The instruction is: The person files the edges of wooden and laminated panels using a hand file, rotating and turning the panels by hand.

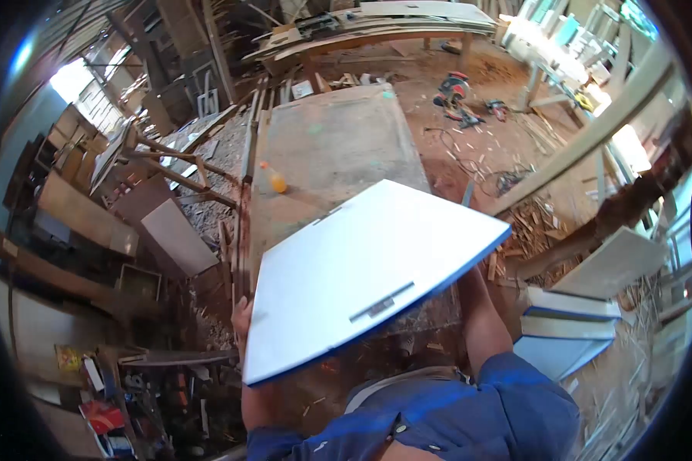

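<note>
A white panel [369, 253] with a blue edge is held up, tilted, above the worktable [338, 138]. A dark, narrow fitting or slot [382, 302] shows near its lower edge, and smaller dark marks lie along the upper left edge. My left hand [243, 316] is closed on the panel's left edge, with its fingers partly behind the board. On the other side, my right forearm reaches under the panel's right edge; the panel hides that hand and its fingers. A thin grey piece [467, 194] sticks up behind the panel's right side; I cannot make out what it is.
An orange bottle [276, 180] is on the worktable. Power tools [455, 100] and cords lie on the dirt floor beyond. At the right are blue-edged boards [565, 330] and a slanting wooden post [592, 146]. Wooden frames [184, 165] and scrap stand at the left.
</note>
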Demonstrator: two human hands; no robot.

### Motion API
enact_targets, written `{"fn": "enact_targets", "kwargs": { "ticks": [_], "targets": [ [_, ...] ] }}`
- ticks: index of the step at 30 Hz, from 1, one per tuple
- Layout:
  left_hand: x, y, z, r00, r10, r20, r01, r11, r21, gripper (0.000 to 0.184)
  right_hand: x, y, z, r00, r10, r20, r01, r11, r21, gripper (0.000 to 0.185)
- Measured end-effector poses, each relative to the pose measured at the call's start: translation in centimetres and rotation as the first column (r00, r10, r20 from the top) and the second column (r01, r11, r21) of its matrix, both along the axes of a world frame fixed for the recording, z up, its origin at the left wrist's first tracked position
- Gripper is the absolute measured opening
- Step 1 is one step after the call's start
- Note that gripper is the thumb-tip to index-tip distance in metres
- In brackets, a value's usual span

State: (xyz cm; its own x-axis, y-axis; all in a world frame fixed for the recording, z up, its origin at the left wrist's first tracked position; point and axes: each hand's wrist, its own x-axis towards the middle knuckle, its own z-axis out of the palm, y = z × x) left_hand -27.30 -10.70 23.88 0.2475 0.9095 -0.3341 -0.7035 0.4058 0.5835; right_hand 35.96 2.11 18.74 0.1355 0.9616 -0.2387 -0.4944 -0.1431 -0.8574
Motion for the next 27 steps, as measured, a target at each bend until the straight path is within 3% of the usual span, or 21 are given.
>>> {"fn": "enact_targets", "kwargs": {
  "ticks": [1, 2, 3, 4, 6, 9, 11, 13, 15, 16, 17, 19, 21, 22, 23, 25, 27],
  "targets": [
    [0.9, -1.5, -1.1, 0.940, 0.056, -0.336, -0.060, 0.998, -0.002, 0.063, 0.7, -3.3, -0.5, 0.999, -0.009, -0.043, 0.007, 0.999, -0.052, 0.030],
    [1.5, -3.6, -2.3, 0.765, 0.103, -0.636, -0.116, 0.993, 0.021, 0.062, 1.1, -6.6, -1.7, 0.996, -0.024, -0.088, 0.014, 0.994, -0.107, 0.031],
    [4.3, -4.3, -2.1, 0.697, 0.037, -0.716, -0.229, 0.958, -0.174, 0.056, 1.4, -9.2, -2.9, 0.991, -0.042, -0.131, 0.022, 0.988, -0.152, 0.033],
    [4.4, -4.7, -5.5, 0.764, -0.052, -0.643, -0.187, 0.936, -0.298, 0.069, 1.6, -11.3, -4.2, 0.984, -0.064, -0.166, 0.032, 0.981, -0.189, 0.035],
    [2.0, -6.4, -17.0, 0.826, -0.008, -0.564, -0.138, 0.966, -0.217, 0.067, 1.4, -13.8, -6.8, 0.970, -0.114, -0.216, 0.057, 0.966, -0.251, 0.039],
    [6.5, -8.5, -16.2, 0.886, 0.029, -0.464, -0.135, 0.971, -0.198, 0.067, 1.3, -16.6, -11.0, 0.944, -0.189, -0.269, 0.092, 0.938, -0.334, 0.044],
    [5.6, -9.7, -19.5, 0.709, -0.111, -0.696, 0.066, 0.994, -0.091, 0.066, 1.5, -20.2, -13.4, 0.916, -0.261, -0.303, 0.124, 0.906, -0.405, 0.048],
    [6.0, -11.2, -19.7, 0.753, -0.123, -0.647, -0.043, 0.971, -0.234, 0.066, 1.3, -26.3, -15.6, 0.881, -0.329, -0.340, 0.139, 0.867, -0.480, 0.052],
    [7.6, -10.6, -21.1, 0.926, -0.004, -0.379, -0.136, 0.930, -0.342, 0.068, 1.5, -31.8, -17.1, 0.853, -0.351, -0.386, 0.141, 0.867, -0.477, 0.056],
    [8.1, -10.7, -21.1, 0.930, 0.005, -0.367, -0.132, 0.937, -0.323, 0.069, 1.6, -34.2, -15.7, 0.867, -0.274, -0.415, 0.108, 0.918, -0.381, 0.063],
    [8.5, -11.1, -21.0, 0.935, 0.012, -0.355, -0.129, 0.943, -0.307, 0.069, 0.8, -35.7, -14.6, 0.867, -0.339, -0.365, 0.167, 0.888, -0.428, 0.064],
    [9.1, -10.7, -21.5, 0.934, 0.027, -0.356, -0.124, 0.960, -0.251, 0.074, -0.5, -37.5, -14.5, 0.869, -0.322, -0.377, 0.138, 0.887, -0.440, 0.059],
    [9.8, -10.8, -21.5, 0.892, 0.076, -0.446, -0.244, 0.910, -0.334, 0.072, -1.8, -37.9, -15.4, 0.886, -0.331, -0.324, 0.154, 0.870, -0.468, 0.049],
    [10.0, -10.8, -21.3, 0.862, 0.103, -0.496, -0.313, 0.877, -0.363, 0.072, -2.7, -37.3, -15.1, 0.901, -0.336, -0.273, 0.175, 0.859, -0.481, 0.043],
    [10.5, -10.5, -21.3, 0.752, 0.096, -0.652, -0.373, 0.877, -0.302, 0.074, -3.6, -36.8, -14.6, 0.896, -0.376, -0.237, 0.219, 0.838, -0.500, 0.032],
    [12.1, -9.8, -22.0, 0.457, 0.093, -0.884, -0.453, 0.880, -0.141, 0.082, -5.0, -35.0, -13.3, 0.909, -0.391, -0.141, 0.296, 0.846, -0.443, 0.030],
    [13.4, -10.0, -21.0, 0.261, 0.047, -0.964, -0.454, 0.888, -0.080, 0.092, -5.7, -33.6, -12.8, 0.903, -0.425, -0.070, 0.360, 0.835, -0.417, 0.029]
  ]
}}
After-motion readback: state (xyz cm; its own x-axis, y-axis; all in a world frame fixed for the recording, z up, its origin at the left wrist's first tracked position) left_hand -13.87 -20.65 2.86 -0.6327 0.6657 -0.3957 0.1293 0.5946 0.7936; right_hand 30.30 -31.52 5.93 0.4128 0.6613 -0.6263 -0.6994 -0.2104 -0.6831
